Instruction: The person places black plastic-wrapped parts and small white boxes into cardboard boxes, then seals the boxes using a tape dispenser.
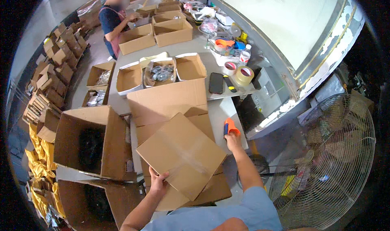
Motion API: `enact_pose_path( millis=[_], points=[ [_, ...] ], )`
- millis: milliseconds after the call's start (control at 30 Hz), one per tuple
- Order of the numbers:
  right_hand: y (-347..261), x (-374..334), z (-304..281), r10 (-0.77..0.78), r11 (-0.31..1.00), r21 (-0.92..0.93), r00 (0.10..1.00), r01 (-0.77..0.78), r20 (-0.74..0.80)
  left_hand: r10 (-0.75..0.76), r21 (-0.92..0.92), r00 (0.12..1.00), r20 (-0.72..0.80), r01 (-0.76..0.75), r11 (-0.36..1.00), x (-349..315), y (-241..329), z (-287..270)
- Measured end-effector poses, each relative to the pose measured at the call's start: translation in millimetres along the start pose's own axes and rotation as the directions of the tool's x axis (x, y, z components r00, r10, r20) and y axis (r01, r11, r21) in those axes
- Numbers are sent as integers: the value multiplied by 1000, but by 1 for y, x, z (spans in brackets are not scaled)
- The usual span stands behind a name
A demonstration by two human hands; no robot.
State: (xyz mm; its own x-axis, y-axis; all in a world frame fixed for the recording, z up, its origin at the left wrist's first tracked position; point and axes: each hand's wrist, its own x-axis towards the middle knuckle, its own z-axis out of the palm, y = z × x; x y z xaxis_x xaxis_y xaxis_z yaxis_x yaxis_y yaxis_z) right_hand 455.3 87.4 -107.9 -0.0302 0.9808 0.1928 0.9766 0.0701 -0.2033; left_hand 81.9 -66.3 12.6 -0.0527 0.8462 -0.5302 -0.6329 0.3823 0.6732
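A flat square cardboard box (183, 153), with bands of clear tape crossing on its top face, lies turned at an angle over a larger open carton (166, 105) in front of me. My left hand (157, 181) grips its near left edge, thumb on top and the other fingers partly hidden along the side. Off to the right, my right hand (232, 141) is closed round the handle of an orange and blue tape dispenser (230, 127). The dispenser is over the white table surface (223, 109), apart from the box.
Two deep open cartons (115, 145) with dark contents stand at left. Small open boxes (130, 78), a phone (216, 83), a cutter (230, 83) and tape rolls (244, 75) lie ahead. A large fan (325, 162) stands right. Another person (113, 23) works at far left.
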Motion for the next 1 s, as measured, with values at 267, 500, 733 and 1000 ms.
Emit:
enact_pose_path(
  millis=[267,500,733,1000],
  points=[
    [41,-3,-139,211,969,191,928,-157,-308,-384,391,919,82,325,861,130,-75,127],
    [55,-31,-35,259,952,176,965,-250,-31,-197,776,972,125,27,630,244,-186,189],
    [25,-28,-16,28,977,210,949,41,-315,-59,907,964,260,-223,358,295,-243,131],
    [-7,-80,-71,125,952,303,944,-27,-306,-8,912,952,306,-290,288,72,-74,27]
  ],
)
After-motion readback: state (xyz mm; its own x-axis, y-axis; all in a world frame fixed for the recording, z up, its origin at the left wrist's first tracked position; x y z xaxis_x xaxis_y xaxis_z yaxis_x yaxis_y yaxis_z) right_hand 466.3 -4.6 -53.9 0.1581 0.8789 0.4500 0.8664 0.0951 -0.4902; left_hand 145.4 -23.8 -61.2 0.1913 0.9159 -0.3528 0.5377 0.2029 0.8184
